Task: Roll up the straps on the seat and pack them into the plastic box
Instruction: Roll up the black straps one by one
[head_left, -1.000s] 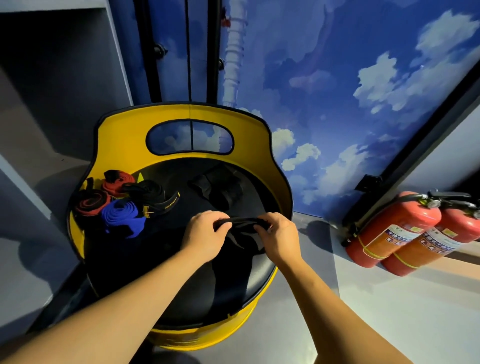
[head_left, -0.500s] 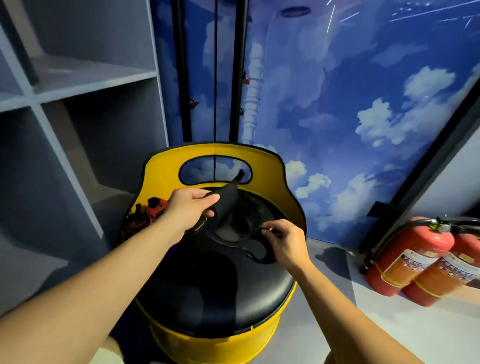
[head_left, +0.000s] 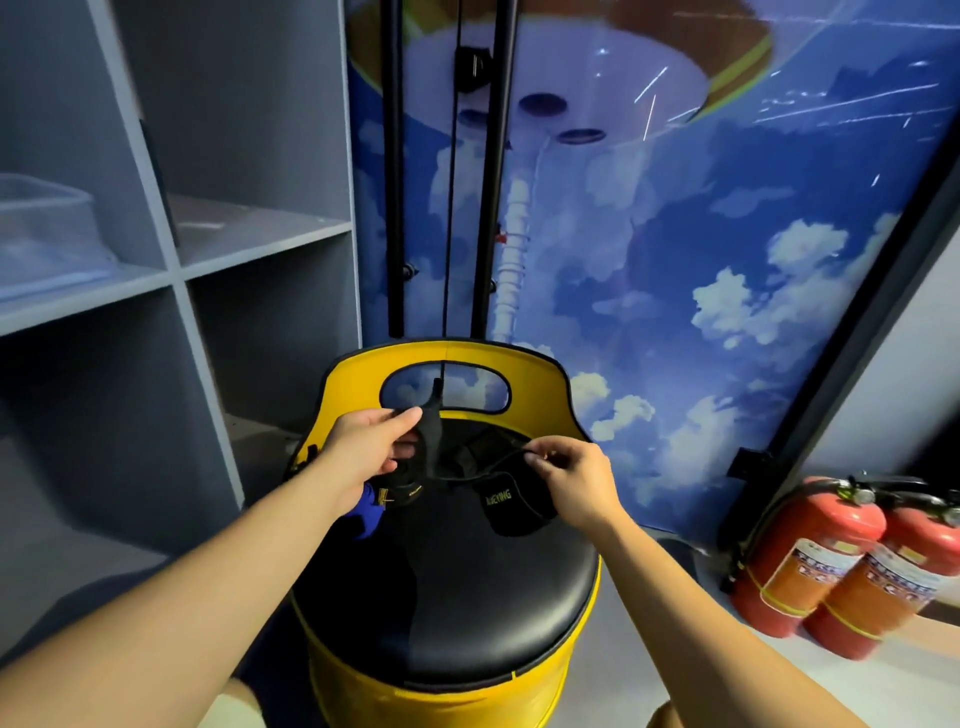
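A black strap (head_left: 506, 501) with yellow lettering is held up over the round black seat (head_left: 467, 597) of a yellow chair (head_left: 540, 374). My left hand (head_left: 371, 447) pinches one end of it, which stands upright near the backrest opening. My right hand (head_left: 571, 480) pinches a thin part of the same strap farther right, and a wide end droops below. A blue rolled strap (head_left: 368, 512) peeks out under my left wrist, beside a black rolled one (head_left: 402, 491). A clear plastic box (head_left: 47, 228) sits on the shelf at upper left.
A grey shelving unit (head_left: 176, 270) stands left of the chair. Two red fire extinguishers (head_left: 831, 561) lean on the floor at the right. Black vertical poles (head_left: 395, 182) rise behind the backrest against a sky-patterned wall.
The view has tilted up, bringing the shelf and plastic box into sight. Both hands have lifted the black strap off the seat and spread it apart; my left hand rose toward the backrest.
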